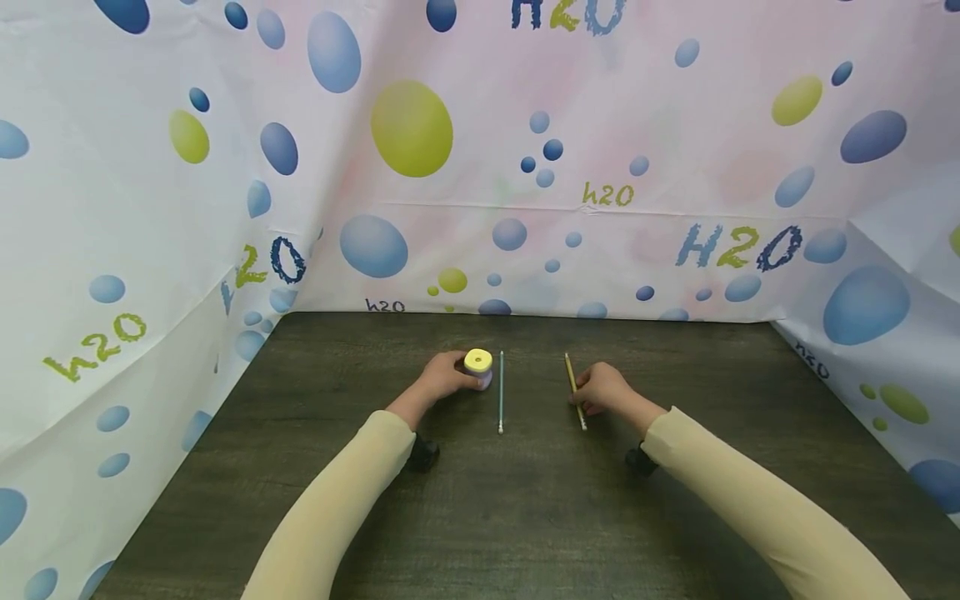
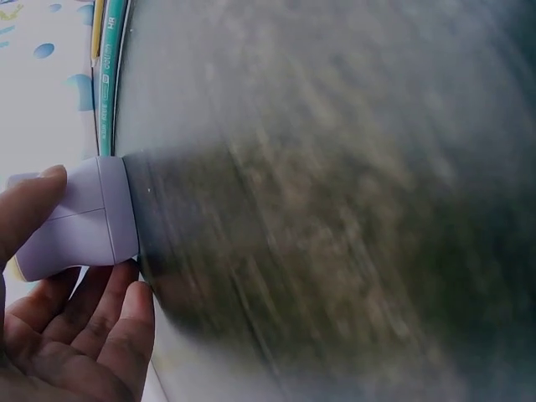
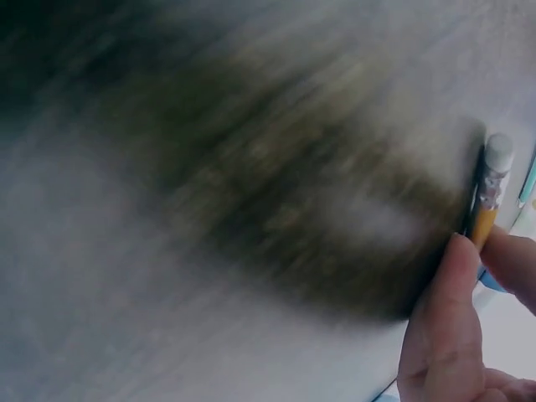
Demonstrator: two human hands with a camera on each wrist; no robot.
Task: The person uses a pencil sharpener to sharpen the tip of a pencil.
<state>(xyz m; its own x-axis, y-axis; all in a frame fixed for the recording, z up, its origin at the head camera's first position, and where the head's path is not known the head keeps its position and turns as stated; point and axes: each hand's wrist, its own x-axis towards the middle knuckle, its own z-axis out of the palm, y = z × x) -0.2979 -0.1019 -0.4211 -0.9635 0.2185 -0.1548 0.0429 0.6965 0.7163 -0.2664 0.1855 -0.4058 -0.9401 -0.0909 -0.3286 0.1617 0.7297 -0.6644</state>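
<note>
Around a lilac pencil sharpener [image 2: 77, 219] with a yellow top [image 1: 477, 359], my left hand [image 1: 446, 377] has its thumb on one side and fingers on the other. The sharpener stands upright on the table. Just right of it lies a green-blue pencil [image 1: 501, 393], its eraser end toward me; no hand touches it. My right hand [image 1: 603, 388] pinches a yellow pencil [image 1: 568, 372] between thumb and fingertips. In the right wrist view, the white eraser [image 3: 500, 152] and metal band of this pencil stick out past the fingers [image 3: 456, 310].
Both pencils and the sharpener sit on a dark wood-grain table [image 1: 495, 517], toward its far edge. A white sheet with blue and green dots [image 1: 480, 167] hangs behind the table and along both sides.
</note>
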